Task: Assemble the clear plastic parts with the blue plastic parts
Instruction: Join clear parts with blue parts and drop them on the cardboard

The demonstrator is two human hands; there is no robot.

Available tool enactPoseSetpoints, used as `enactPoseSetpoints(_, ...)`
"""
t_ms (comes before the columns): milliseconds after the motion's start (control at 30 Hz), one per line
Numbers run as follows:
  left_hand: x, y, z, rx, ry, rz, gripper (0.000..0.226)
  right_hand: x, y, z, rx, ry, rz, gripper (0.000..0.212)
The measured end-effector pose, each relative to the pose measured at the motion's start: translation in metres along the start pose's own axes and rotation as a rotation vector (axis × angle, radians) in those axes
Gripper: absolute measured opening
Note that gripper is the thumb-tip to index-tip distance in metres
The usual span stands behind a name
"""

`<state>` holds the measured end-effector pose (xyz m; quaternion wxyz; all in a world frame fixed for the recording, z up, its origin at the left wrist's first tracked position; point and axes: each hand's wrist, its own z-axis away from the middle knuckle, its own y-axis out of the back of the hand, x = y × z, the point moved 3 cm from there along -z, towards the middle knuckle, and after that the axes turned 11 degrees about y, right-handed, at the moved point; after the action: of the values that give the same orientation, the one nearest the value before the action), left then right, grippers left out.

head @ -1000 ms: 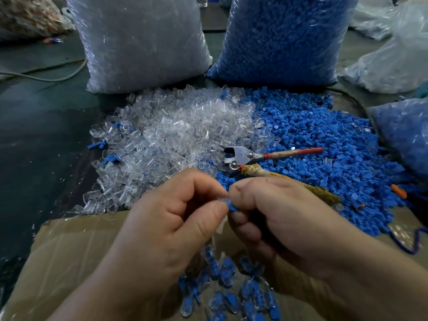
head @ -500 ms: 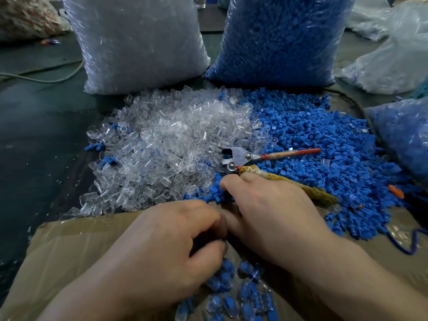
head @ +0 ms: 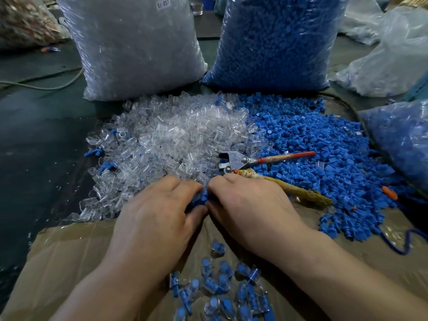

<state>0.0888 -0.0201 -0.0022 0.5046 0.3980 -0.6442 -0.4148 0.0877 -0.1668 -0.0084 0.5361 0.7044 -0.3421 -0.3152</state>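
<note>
Left hand (head: pixel 157 218) and right hand (head: pixel 251 206), fingers curled, pinch blue parts (head: pixel 201 198)

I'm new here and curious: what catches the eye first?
Two heaps lie side by side, clear parts on the left and blue parts on the right, with a clear bag and a blue bag standing behind them. Nearer, the left hand and right hand meet at the heaps' edge, just beyond assembled pieces on cardboard.

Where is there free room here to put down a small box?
Free: the bare cardboard left of the left hand, below the clear pile; also the dark surface left of that pile. Crowded: finished pieces between the wrists, and the blue pile with pliers on the right.
</note>
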Motion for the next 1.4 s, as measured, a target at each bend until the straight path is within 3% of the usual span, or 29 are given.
enactPoseSetpoints(233,-0.004,-0.004,0.001,0.114,-0.015,0.116,0.013,0.002,0.001,0.001,-0.020,-0.030,-0.033,0.006)
enactPoseSetpoints(367,-0.004,-0.001,0.000,0.163,-0.004,0.155,0.014,0.001,0.001,0.002,-0.001,-0.058,-0.047,0.016)
enactPoseSetpoints(567,-0.018,0.000,0.002,0.163,0.192,0.670,0.013,0.001,0.002,0.000,-0.061,-0.065,-0.020,0.010)
enactPoseSetpoints(700,-0.024,-0.001,0.002,0.178,0.265,0.872,0.004,0.001,0.008,0.003,-0.066,-0.087,-0.052,0.011)
enactPoseSetpoints(833,-0.033,0.000,-0.003,0.111,0.309,1.026,0.023,0.002,0.010,0.004,-0.077,-0.089,-0.041,0.017)
enactPoseSetpoints(933,-0.034,0.000,-0.003,-0.012,0.329,0.996,0.022,0.003,0.010,0.006,-0.088,-0.094,-0.041,0.019)
enactPoseSetpoints(1000,-0.032,-0.002,0.000,-0.048,0.327,0.844,0.018,0.004,0.011,0.007,-0.087,-0.091,-0.040,0.015)
enactPoseSetpoints(1167,-0.021,0.001,0.007,0.026,0.241,0.484,0.010,0.003,0.013,0.011,-0.067,-0.085,-0.061,0.007)
enactPoseSetpoints(1233,-0.015,0.003,0.009,0.060,0.186,0.388,0.008,0.000,0.013,0.011,-0.063,-0.083,-0.067,0.021)
enactPoseSetpoints(1400,-0.012,-0.005,0.008,-0.050,0.246,0.600,0.008,-0.007,0.013,0.008,-0.092,-0.068,-0.095,0.033)
